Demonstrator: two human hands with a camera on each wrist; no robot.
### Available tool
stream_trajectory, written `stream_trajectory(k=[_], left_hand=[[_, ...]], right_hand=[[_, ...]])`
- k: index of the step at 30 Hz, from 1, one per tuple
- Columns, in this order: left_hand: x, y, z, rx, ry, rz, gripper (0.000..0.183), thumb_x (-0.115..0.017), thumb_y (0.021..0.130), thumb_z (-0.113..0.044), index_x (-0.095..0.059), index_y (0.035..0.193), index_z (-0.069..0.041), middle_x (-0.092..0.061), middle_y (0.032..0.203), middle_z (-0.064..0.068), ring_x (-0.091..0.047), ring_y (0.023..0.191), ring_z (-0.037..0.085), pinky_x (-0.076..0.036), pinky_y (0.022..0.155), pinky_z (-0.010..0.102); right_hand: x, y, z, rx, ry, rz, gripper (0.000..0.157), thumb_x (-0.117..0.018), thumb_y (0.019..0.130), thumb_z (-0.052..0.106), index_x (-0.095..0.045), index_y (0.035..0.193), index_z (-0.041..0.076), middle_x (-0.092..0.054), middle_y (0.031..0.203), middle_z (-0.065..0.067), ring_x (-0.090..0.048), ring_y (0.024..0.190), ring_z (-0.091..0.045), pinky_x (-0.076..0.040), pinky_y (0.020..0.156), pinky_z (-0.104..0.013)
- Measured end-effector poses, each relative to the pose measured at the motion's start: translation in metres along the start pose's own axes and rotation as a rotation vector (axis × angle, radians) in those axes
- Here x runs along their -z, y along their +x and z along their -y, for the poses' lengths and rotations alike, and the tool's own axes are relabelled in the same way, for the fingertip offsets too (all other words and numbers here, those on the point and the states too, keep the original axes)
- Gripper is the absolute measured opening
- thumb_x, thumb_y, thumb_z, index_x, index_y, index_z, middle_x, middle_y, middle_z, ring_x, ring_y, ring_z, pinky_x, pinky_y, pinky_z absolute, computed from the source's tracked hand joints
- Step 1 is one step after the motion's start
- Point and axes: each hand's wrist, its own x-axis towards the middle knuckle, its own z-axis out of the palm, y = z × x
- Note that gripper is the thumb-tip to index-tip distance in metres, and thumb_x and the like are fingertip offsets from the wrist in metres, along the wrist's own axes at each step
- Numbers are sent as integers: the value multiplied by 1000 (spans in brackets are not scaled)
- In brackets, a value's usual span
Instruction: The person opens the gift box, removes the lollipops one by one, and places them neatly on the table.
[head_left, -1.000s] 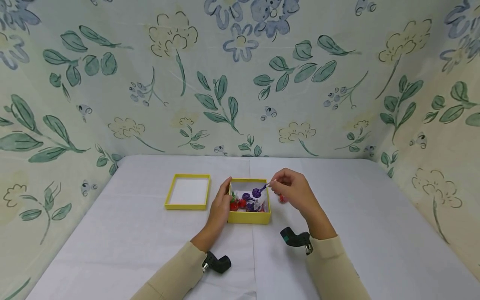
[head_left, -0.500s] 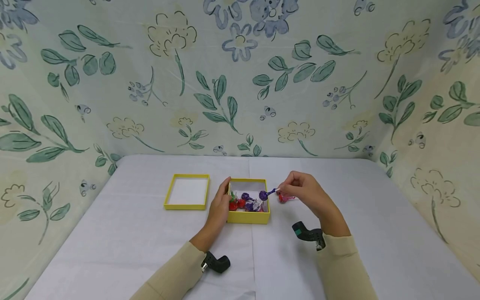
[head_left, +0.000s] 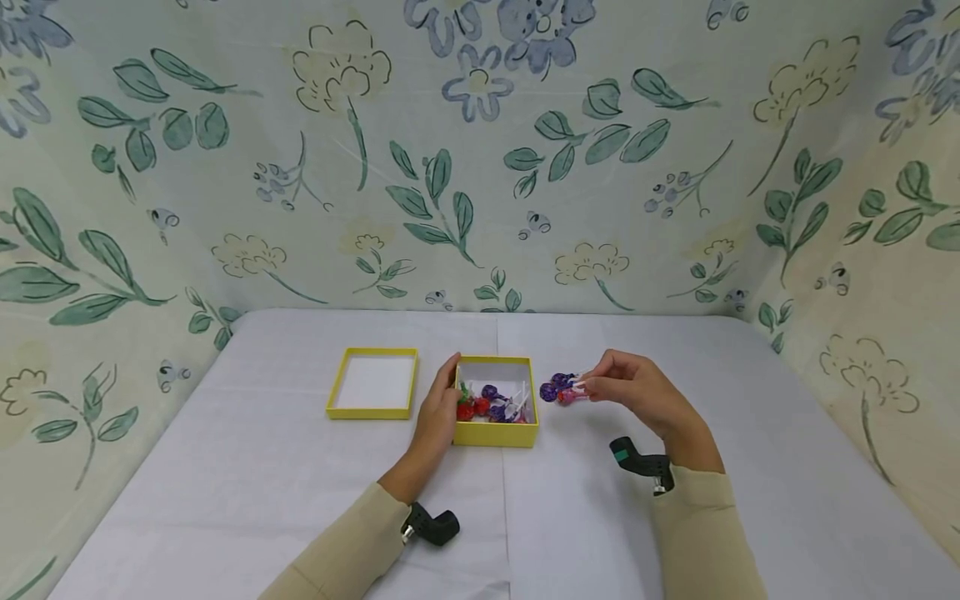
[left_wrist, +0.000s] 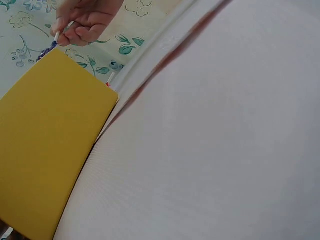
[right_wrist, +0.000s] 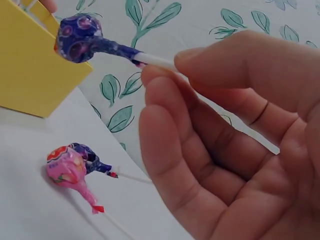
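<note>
My right hand (head_left: 648,396) pinches the white stick of a purple-wrapped lollipop (right_wrist: 79,39) between thumb and fingertips, with its head pointing left toward the box. Beneath it, a pink lollipop (right_wrist: 67,169) and another purple lollipop (right_wrist: 92,159) lie side by side on the table. The yellow box (head_left: 495,434) stands open to their left, holding red and purple lollipops (head_left: 498,411) in its front part. My left hand (head_left: 433,417) grips the box at its left side; in the left wrist view the box's yellow wall hides most of what is inside.
A yellow-rimmed lid (head_left: 371,412) with a white inside lies left of the box. White cloth (head_left: 262,467) covers the table. Floral fabric (head_left: 450,250) hangs behind and at both sides.
My right hand has carried the purple lollipop rightward, out from above the box to over the lollipops beside it. The left hand and box stay in place.
</note>
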Motion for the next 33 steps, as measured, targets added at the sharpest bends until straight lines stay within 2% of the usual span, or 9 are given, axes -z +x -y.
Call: stream_trajectory(k=[6, 12, 15, 25, 28, 33], left_hand=[[1, 0, 0, 2, 9, -2, 56, -32, 97, -15, -30, 150, -33, -26, 156, -8, -21, 144, 16, -17, 118, 40], [1, 0, -1, 6, 6, -1, 56, -32, 97, -16, -29, 150, -33, -26, 156, -9, -22, 144, 14, -19, 118, 40], [1, 1, -1, 8, 7, -4, 57, -32, 96, -17, -30, 150, -34, -26, 156, -9, -22, 144, 15, -19, 117, 40], [0, 1, -3, 17, 12, -5, 57, -33, 95, -18, -30, 151, -33, -26, 156, -9, -22, 144, 16, -19, 117, 41], [0, 1, -2, 16, 17, -9, 57, -33, 96, -18, -30, 150, -36, -27, 156, -10, -22, 144, 16, -19, 117, 41], [0, 0, -1, 4, 14, -5, 56, -33, 96, -16, -31, 150, -33, -26, 156, -9, -22, 144, 16, -18, 118, 42]], right_hand=[[10, -3, -11, -55, 34, -49, 8, -64, 90, 6, -59, 91, 0, -66, 103, -22, -63, 92, -34, -56, 83, -31], [10, 1, -24, -130, 65, -42, 9, -68, 87, 7, -60, 87, 3, -70, 98, -11, -66, 92, -28, -56, 83, -30], [11, 2, -29, -160, 61, -47, 10, -68, 87, 8, -60, 87, 3, -70, 97, -10, -65, 93, -28, -56, 82, -29], [13, 0, -40, -249, 20, -55, 14, -68, 88, 11, -60, 93, 0, -69, 100, -15, -63, 85, -22, -55, 77, -28], [13, -1, -42, -261, -16, -68, 17, -68, 88, 12, -60, 94, -2, -69, 101, -16, -61, 84, -23, -55, 75, -29], [13, -2, -45, -282, -92, -93, 16, -68, 88, 13, -61, 94, -1, -70, 99, -14, -61, 82, -22, -55, 73, -29]])
